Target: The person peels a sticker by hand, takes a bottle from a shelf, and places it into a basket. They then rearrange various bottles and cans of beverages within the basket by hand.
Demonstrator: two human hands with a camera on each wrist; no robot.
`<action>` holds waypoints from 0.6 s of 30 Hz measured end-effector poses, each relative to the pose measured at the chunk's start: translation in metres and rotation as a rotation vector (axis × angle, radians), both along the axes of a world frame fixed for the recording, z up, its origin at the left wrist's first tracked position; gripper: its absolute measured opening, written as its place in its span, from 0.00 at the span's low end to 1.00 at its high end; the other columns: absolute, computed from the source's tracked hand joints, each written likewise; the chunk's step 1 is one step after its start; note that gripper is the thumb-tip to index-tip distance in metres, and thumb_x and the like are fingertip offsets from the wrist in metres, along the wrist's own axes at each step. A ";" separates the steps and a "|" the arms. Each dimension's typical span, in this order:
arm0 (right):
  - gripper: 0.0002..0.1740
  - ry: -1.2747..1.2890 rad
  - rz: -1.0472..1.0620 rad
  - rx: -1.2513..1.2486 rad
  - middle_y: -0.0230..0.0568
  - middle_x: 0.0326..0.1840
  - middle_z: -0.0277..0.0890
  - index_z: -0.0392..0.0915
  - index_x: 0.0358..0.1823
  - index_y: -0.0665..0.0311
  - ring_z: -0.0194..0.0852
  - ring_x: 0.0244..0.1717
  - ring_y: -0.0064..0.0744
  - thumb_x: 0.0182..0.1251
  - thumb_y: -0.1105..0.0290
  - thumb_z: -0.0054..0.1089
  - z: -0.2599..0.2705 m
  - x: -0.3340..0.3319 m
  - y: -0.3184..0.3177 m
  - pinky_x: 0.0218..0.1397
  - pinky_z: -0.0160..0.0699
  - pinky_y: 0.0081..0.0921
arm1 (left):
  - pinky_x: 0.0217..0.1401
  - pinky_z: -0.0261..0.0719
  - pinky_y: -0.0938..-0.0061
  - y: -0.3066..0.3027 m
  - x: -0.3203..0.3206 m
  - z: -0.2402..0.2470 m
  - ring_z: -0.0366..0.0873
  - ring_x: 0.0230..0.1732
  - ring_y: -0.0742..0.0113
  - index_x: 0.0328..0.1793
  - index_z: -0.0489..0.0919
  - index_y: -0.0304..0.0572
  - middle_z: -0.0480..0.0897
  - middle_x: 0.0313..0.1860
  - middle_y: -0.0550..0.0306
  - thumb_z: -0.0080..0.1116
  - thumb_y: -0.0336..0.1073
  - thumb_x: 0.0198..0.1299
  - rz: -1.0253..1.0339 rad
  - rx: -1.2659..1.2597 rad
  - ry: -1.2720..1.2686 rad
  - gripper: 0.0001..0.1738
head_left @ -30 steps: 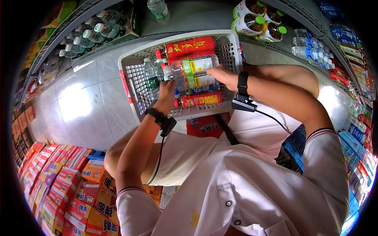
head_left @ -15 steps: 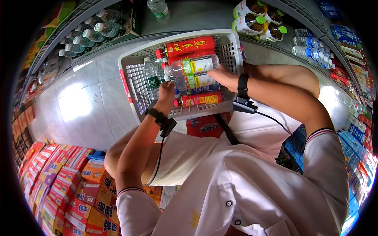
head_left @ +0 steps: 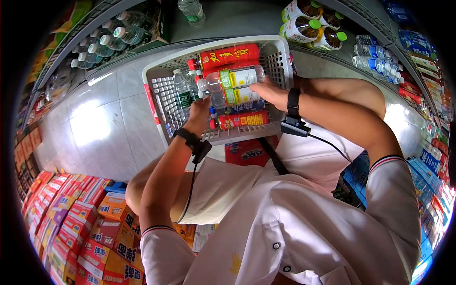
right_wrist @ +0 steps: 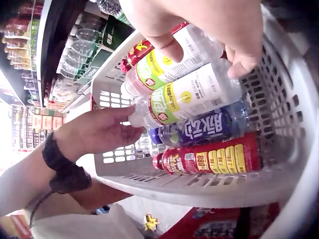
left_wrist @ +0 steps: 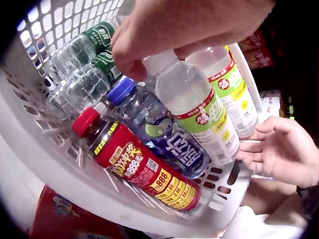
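Observation:
Two clear bottles with green, white and yellow labels lie side by side on top of the load in a grey plastic basket (head_left: pixel 156 71). My left hand (head_left: pixel 199 112) pinches the white cap end of the nearer labelled bottle (left_wrist: pixel 204 112). At the base ends of both is my right hand (head_left: pixel 269 92), its fingers fairly straight against the nearer bottle and its thumb by the farther labelled bottle (right_wrist: pixel 172 59). Below them lie a blue-capped bottle (right_wrist: pixel 209 123) and a red-labelled bottle (head_left: pixel 244 120). Green-labelled water bottles (left_wrist: pixel 75 55) fill the basket's left part.
Shelves stand beyond the basket, with water bottles (head_left: pixel 111 40) at left, a single bottle (head_left: pixel 191 13) in the middle and green-capped drinks (head_left: pixel 313 26) at right. Stacked noodle cartons (head_left: pixel 102 237) sit at lower left. Tiled floor (head_left: pixel 95 118) lies left of the basket.
My left hand has shifted slightly left at the bottle's cap end. The right hand and the bottles stay almost where they were.

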State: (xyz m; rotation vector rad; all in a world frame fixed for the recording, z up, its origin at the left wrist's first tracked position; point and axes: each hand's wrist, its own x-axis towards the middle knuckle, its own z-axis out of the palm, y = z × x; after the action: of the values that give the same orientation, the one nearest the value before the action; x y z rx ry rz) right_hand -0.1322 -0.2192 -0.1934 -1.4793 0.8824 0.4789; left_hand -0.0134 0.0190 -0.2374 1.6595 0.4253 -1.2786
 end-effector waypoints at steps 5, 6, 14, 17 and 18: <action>0.31 -0.018 -0.009 0.005 0.62 0.52 0.73 0.69 0.51 0.81 0.73 0.55 0.46 0.55 0.59 0.55 0.005 0.001 0.000 0.57 0.69 0.33 | 0.33 0.66 0.74 -0.008 -0.001 0.012 0.66 0.30 0.73 0.48 0.72 0.37 0.73 0.31 0.62 0.52 0.42 0.66 -0.101 0.070 -0.183 0.15; 0.30 -0.001 -0.003 -0.063 0.62 0.51 0.73 0.70 0.50 0.81 0.73 0.55 0.47 0.55 0.59 0.56 0.006 0.003 0.001 0.57 0.70 0.34 | 0.35 0.69 0.73 -0.013 -0.007 0.015 0.68 0.32 0.72 0.52 0.70 0.35 0.74 0.34 0.60 0.52 0.40 0.65 -0.025 0.069 -0.263 0.17; 0.23 0.010 -0.015 -0.165 0.51 0.40 0.78 0.75 0.44 0.77 0.76 0.44 0.38 0.55 0.62 0.54 0.023 0.020 -0.002 0.50 0.71 0.32 | 0.54 0.70 0.75 -0.024 -0.001 0.013 0.73 0.52 0.66 0.67 0.61 0.32 0.75 0.56 0.52 0.55 0.30 0.62 0.078 -0.140 -0.447 0.28; 0.23 0.018 -0.043 -0.236 0.50 0.42 0.78 0.74 0.45 0.77 0.76 0.46 0.38 0.55 0.62 0.54 0.038 0.020 0.002 0.51 0.70 0.32 | 0.53 0.70 0.75 -0.026 0.001 0.019 0.73 0.52 0.67 0.67 0.62 0.33 0.76 0.56 0.52 0.56 0.31 0.62 0.036 -0.164 -0.444 0.28; 0.25 0.012 -0.040 -0.236 0.54 0.42 0.78 0.74 0.44 0.79 0.76 0.47 0.41 0.54 0.62 0.55 0.037 0.021 0.002 0.52 0.71 0.33 | 0.53 0.70 0.76 -0.027 0.001 0.022 0.73 0.52 0.68 0.66 0.62 0.33 0.76 0.55 0.52 0.56 0.31 0.62 0.037 -0.153 -0.433 0.28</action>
State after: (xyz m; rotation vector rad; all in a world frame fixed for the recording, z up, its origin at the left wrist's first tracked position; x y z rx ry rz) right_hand -0.1115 -0.2176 -0.1563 -1.6709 1.0033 0.3634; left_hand -0.0123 -0.0078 -0.2156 1.7281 0.0927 -0.8670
